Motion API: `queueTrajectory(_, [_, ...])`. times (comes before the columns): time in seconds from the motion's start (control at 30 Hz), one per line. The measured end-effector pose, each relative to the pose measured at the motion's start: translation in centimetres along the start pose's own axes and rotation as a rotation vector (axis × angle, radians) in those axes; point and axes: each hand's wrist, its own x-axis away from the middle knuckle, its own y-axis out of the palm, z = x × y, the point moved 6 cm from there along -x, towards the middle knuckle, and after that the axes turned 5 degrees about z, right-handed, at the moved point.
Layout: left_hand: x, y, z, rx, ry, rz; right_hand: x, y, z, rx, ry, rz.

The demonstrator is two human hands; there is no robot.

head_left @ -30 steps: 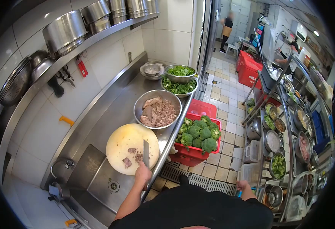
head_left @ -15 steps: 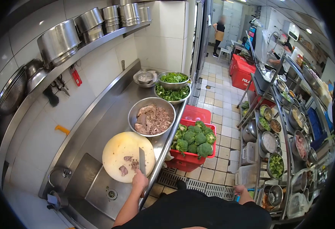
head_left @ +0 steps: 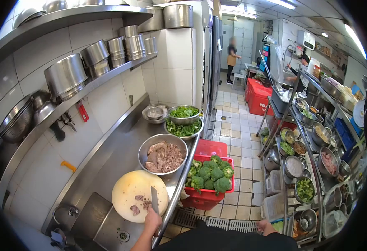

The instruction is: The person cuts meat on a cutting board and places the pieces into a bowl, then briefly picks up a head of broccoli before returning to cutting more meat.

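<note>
Gripping the knife [head_left: 154,200] at its handle end, the left hand [head_left: 152,219] is closed. The broad metal blade lies along the side of the round board [head_left: 127,188] nearest the counter's [head_left: 121,140] front edge. Expect a stiff, fairly weighty tool; hold the handle only. Meat pieces [head_left: 135,209] near the board's lower edge appear soft, probably slippery. The right hand's [head_left: 267,227] finger closure cannot be determined.

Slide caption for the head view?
Left hand holds a cleaver over a round cutting board, beside a bowl of meat.
</note>
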Motion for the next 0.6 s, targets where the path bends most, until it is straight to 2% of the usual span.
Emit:
queueTrajectory(0.33, [0.1,0.2,0.1,-0.016,-0.023,0.002,0.7,-0.4,-0.9,0.015,0.032,-0.063])
queueTrajectory(0.47, [0.3,0.2,0.2,-0.023,-0.003,-0.003,-5.0,-0.1,1.2,0.032,0.082,-0.119])
queueTrajectory(0.57, [0.6,-0.1,0.8,-0.058,0.006,0.016,-4.8,0.2,0.8,-0.031,-0.09,-0.083])
queueTrajectory(0.6, [1.0,-0.4,1.0,-0.044,-0.031,0.037,-2.9,-0.1,0.2,-0.044,-0.048,-0.063])
